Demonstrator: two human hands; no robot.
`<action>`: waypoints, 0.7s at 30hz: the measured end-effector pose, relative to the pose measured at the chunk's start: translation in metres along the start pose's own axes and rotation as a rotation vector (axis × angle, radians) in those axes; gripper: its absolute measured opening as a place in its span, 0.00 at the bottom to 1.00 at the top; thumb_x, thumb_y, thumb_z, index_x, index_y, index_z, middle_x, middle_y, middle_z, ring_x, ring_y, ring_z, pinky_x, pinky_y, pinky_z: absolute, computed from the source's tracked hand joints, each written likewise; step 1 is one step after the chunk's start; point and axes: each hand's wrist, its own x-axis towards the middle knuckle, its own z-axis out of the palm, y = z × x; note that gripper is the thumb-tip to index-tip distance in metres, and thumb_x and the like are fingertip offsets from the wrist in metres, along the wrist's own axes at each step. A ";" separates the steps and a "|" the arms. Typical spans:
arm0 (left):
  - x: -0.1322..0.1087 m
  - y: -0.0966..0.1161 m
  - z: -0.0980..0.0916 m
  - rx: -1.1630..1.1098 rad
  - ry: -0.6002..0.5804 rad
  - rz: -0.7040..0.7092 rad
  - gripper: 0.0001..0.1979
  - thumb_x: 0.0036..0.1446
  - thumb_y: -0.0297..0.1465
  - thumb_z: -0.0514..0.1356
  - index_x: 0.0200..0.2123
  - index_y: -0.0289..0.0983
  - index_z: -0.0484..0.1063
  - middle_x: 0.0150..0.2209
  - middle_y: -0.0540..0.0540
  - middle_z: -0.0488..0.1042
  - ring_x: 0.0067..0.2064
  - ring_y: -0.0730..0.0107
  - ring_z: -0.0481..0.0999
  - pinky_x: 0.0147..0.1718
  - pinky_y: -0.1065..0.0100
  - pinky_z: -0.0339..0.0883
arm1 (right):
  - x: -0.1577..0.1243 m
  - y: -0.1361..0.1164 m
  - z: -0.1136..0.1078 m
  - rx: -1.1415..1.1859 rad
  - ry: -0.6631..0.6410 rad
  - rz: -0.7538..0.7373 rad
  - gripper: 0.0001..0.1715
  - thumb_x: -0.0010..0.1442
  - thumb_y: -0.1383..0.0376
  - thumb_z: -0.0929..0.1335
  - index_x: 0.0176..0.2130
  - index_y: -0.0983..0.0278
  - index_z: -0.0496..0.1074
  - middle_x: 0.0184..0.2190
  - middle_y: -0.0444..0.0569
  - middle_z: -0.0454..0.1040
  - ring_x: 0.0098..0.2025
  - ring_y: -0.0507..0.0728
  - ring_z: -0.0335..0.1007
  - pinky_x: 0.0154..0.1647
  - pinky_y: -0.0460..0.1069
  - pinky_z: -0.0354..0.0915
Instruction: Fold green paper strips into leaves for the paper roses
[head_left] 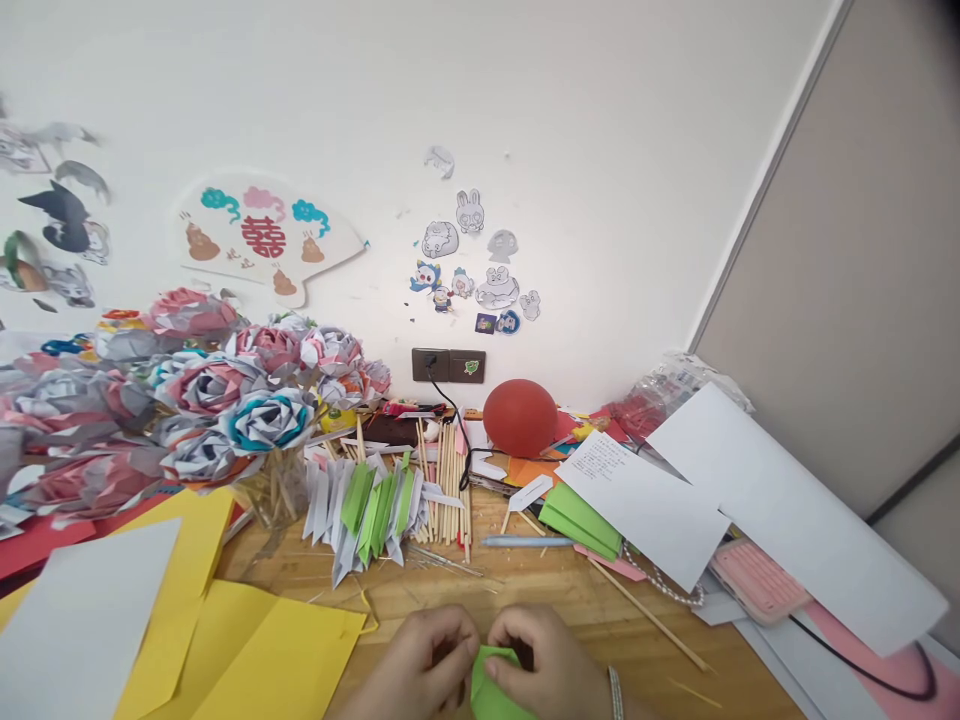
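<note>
At the table's front edge, a piece of green paper (496, 690) sits between my two hands. My left hand (435, 655) pinches at its left edge, fingers curled. Closed on its upper right side is my right hand (540, 650), the thumb pressed flat on the paper. The paper's lower part runs out of the picture. Beyond my hands lie folded green and white paper pieces (375, 510), stacked in a row next to several wooden sticks (450, 485).
Paper flowers (217, 385) crowd the left, above yellow sheets (277, 650). A red balloon (520, 418) rests by the wall. To the right are green sheets (581, 520), a handwritten page (645, 500), a blue pen (525, 541), a long stick (652, 615) and a pink keyboard (759, 580).
</note>
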 end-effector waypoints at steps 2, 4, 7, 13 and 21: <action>0.000 -0.001 -0.001 0.034 -0.001 0.034 0.17 0.51 0.47 0.52 0.24 0.39 0.61 0.17 0.56 0.61 0.21 0.74 0.62 0.21 0.73 0.53 | 0.001 0.002 0.001 -0.014 -0.001 -0.007 0.02 0.45 0.68 0.67 0.23 0.64 0.67 0.19 0.38 0.61 0.24 0.50 0.55 0.26 0.44 0.51; 0.001 -0.002 -0.002 0.069 -0.004 0.056 0.18 0.52 0.47 0.52 0.23 0.38 0.61 0.19 0.55 0.62 0.22 0.72 0.64 0.22 0.73 0.54 | 0.003 0.003 0.001 -0.008 -0.005 -0.008 0.02 0.45 0.67 0.68 0.23 0.64 0.69 0.18 0.38 0.61 0.23 0.50 0.55 0.25 0.44 0.51; 0.003 -0.004 -0.004 0.082 0.020 0.043 0.21 0.52 0.51 0.50 0.22 0.39 0.59 0.17 0.56 0.61 0.21 0.73 0.62 0.22 0.73 0.53 | 0.004 0.003 0.000 0.069 -0.006 0.003 0.04 0.47 0.67 0.67 0.26 0.65 0.72 0.19 0.40 0.64 0.24 0.50 0.57 0.25 0.44 0.52; 0.003 -0.002 -0.003 0.018 0.017 0.015 0.22 0.48 0.53 0.54 0.25 0.39 0.61 0.15 0.58 0.59 0.19 0.74 0.61 0.21 0.73 0.51 | 0.005 0.003 -0.004 0.199 0.038 -0.022 0.09 0.50 0.67 0.65 0.27 0.66 0.75 0.21 0.43 0.70 0.25 0.51 0.62 0.27 0.44 0.58; 0.007 -0.008 -0.006 -0.102 0.060 0.031 0.22 0.48 0.52 0.57 0.29 0.38 0.64 0.17 0.57 0.64 0.19 0.75 0.64 0.20 0.73 0.55 | 0.004 0.005 -0.012 0.426 0.011 -0.043 0.21 0.56 0.52 0.64 0.38 0.67 0.72 0.29 0.48 0.72 0.30 0.54 0.67 0.31 0.47 0.62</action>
